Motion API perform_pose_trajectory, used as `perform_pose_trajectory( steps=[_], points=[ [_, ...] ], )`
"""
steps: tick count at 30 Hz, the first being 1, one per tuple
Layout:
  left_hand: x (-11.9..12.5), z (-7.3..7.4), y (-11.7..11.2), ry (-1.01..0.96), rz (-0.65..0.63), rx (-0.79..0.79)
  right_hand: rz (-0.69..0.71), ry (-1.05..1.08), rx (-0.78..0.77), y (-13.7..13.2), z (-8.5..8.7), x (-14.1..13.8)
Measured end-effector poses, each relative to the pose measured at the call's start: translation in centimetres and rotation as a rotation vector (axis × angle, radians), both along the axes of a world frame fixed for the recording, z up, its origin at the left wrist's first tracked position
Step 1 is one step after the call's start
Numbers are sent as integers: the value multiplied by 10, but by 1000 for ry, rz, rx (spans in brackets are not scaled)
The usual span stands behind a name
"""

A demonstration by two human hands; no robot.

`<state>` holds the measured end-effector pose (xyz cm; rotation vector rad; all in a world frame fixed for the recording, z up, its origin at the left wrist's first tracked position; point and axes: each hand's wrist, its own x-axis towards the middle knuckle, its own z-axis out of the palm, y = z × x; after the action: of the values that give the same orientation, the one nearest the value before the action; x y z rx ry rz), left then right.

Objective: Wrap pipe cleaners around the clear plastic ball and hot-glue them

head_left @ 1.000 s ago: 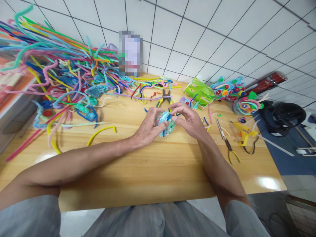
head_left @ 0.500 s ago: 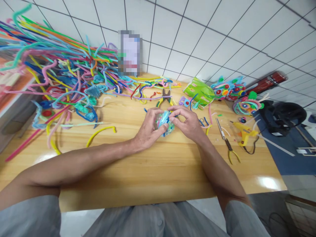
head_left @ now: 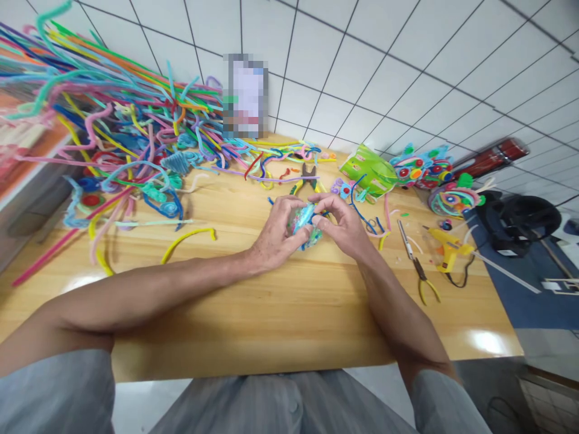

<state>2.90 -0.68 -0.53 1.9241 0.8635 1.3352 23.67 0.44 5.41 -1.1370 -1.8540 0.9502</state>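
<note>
Between my hands, over the middle of the wooden table [head_left: 271, 313], is a small multicoloured pipe-cleaner craft piece [head_left: 307, 218], mostly light blue with green and dark blue. My left hand [head_left: 280, 235] is closed round its left side, thumb along the front. With thumb and fingertips, my right hand [head_left: 339, 223] pinches the piece's right edge; a bit of dark blue shows at the fingertips, and its exact shape is hidden. Just behind the piece lie yellow-handled pliers [head_left: 309, 175]. A dark blue pipe cleaner [head_left: 357, 208] curves beside my right hand.
Many loose pipe cleaners [head_left: 136, 132] heap at the left. A green packet [head_left: 368, 170], finished colourful craft faces [head_left: 455, 196] and a red flask [head_left: 493, 158] stand at back right. A yellow glue gun [head_left: 447, 248] and another pair of pliers [head_left: 423, 280] lie at right.
The view has shifted slightly, so table things sit a little further right. Both hands keep hold of the craft piece; my right fingers have shifted slightly at its edge.
</note>
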Motion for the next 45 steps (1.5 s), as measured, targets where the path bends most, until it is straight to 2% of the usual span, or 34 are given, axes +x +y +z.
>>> perform_pose_trajectory(
  steps=[4, 9, 16, 20, 25, 31, 36, 38, 42, 45],
  points=[
    [-1, 4, -1, 37, -7, -3, -36, 165, -240, 3, -6, -1],
    [-3, 6, -2, 49, -10, -13, -55, 244, -381, 2, -13, -6],
    [-5, 1, -3, 50, -6, 5, -21, 252, -404, -1, -14, -9],
    [-6, 2, -3, 56, -15, -44, -16, 283, -416, 1, -13, -9],
    [-7, 4, -5, 38, -73, -70, -7, 315, -424, 0, -11, -9],
    [-6, 2, -9, 31, -21, -41, 56, 276, -402, -1, -10, -9],
    [-5, 1, -8, 8, -12, -89, 93, 232, -352, -1, -4, -5],
    [-5, 0, -7, 4, -6, -90, 19, 183, -254, -4, -1, -1],
    [-2, -3, -5, -7, -8, -71, -274, 94, -1, -17, -2, 2],
    [1, -6, -4, -20, 0, -35, -312, 107, 4, -28, -11, -4]
  ],
)
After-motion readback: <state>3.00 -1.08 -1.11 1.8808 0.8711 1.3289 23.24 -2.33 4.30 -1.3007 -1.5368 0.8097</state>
